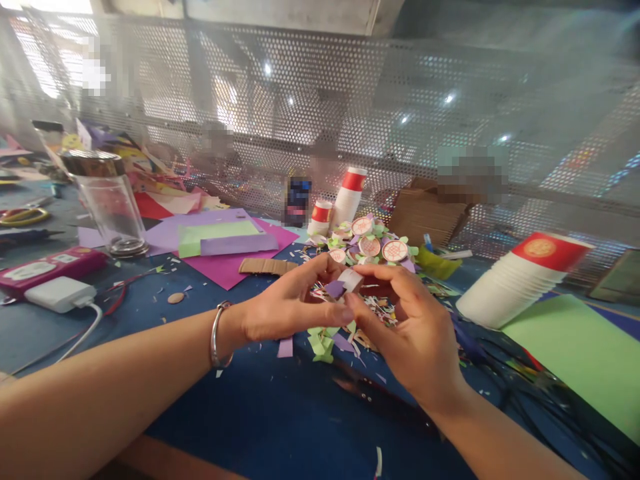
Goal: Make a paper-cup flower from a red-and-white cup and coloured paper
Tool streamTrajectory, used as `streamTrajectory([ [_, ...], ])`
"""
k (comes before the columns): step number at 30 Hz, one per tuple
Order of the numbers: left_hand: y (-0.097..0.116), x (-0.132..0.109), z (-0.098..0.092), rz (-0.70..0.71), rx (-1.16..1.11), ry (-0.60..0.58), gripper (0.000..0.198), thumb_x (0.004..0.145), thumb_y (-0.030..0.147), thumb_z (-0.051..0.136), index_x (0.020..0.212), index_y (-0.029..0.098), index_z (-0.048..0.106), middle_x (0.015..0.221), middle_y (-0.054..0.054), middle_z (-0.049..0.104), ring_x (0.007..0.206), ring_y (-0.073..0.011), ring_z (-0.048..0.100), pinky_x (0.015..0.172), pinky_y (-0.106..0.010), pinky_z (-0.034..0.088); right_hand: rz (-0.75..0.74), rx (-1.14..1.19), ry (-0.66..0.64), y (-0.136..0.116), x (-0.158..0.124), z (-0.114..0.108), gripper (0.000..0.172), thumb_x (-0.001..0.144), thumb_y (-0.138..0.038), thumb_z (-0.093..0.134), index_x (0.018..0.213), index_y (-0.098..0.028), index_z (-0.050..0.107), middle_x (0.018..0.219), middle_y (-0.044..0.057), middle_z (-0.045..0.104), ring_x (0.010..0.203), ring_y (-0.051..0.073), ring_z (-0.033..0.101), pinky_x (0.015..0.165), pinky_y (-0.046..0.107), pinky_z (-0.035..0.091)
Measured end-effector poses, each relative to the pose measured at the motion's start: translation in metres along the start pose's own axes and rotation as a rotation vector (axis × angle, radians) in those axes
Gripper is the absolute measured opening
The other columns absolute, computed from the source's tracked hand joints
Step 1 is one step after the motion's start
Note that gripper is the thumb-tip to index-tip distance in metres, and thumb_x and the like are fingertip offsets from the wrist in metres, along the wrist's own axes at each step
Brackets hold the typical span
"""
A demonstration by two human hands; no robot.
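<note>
Both hands were partly closed: the left hand [287, 307] and the right hand [417, 327] gripped, between thumbs and fingers, a small white paper piece [353, 281] with a purple paper flap [335, 289]. It was held above the worktop [240, 413], about midway between its left and right edges, over many paper scraps [380, 310]. As I judge, this piece was not yet finished, while a heap of round printed pieces [370, 247], lying behind it toward the far edge, seemed already done. Material was still left: a leaning stack of paper cups [525, 280] near the right edge, with a green paper sheet [585, 360] beside it. The purple flap pointed toward the left edge, so the long axis seemed to run roughly across the worktop, slightly tilted; fingers hid its exact shape.
</note>
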State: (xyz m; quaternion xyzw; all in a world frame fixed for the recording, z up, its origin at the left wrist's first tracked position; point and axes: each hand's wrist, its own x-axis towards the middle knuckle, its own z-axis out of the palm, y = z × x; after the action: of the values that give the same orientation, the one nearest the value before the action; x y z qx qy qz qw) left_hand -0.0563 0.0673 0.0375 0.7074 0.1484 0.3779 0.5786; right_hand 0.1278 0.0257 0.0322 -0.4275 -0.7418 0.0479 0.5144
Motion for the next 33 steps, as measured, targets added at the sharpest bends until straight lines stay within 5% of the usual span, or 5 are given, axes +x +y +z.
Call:
streamTrajectory([
  [5,-0.0015,0.0058,0.0035,-0.093,-0.316,0.141,0.017,0.092,0.03,0.053,0.091,0.015,0.06,0.091,-0.005,0.055,0.089,-0.0171,0.054,0.079,-0.032,0.052,0.01,0.021,0.011,-0.0006,-0.0017,-0.0011,0.026,0.087,-0.029,0.07,0.112,-0.022,0.064,0.103,0.005,0.07,0.091,0.021,0.07,0.082,0.04,0.058],
  [9,-0.0021,0.0081,0.0079,-0.116,-0.363,0.232,0.014,0.09,0.026,0.058,0.082,0.014,0.061,0.085,-0.003,0.053,0.081,-0.0146,0.053,0.074,-0.029,0.054,0.017,0.05,0.011,-0.0021,-0.0021,0.0007,0.027,0.087,-0.027,0.07,0.113,-0.022,0.064,0.105,0.006,0.07,0.093,0.021,0.07,0.085,0.04,0.059],
  [33,-0.0092,0.0081,0.0095,-0.041,-0.438,0.239,0.012,0.085,0.021,0.066,0.076,0.016,0.059,0.078,-0.001,0.051,0.071,-0.0104,0.049,0.066,-0.022,0.051,-0.033,0.038,0.032,-0.0052,-0.0015,0.0012,0.031,0.085,-0.022,0.07,0.115,-0.023,0.061,0.112,0.008,0.063,0.106,0.028,0.066,0.094,0.051,0.055],
])
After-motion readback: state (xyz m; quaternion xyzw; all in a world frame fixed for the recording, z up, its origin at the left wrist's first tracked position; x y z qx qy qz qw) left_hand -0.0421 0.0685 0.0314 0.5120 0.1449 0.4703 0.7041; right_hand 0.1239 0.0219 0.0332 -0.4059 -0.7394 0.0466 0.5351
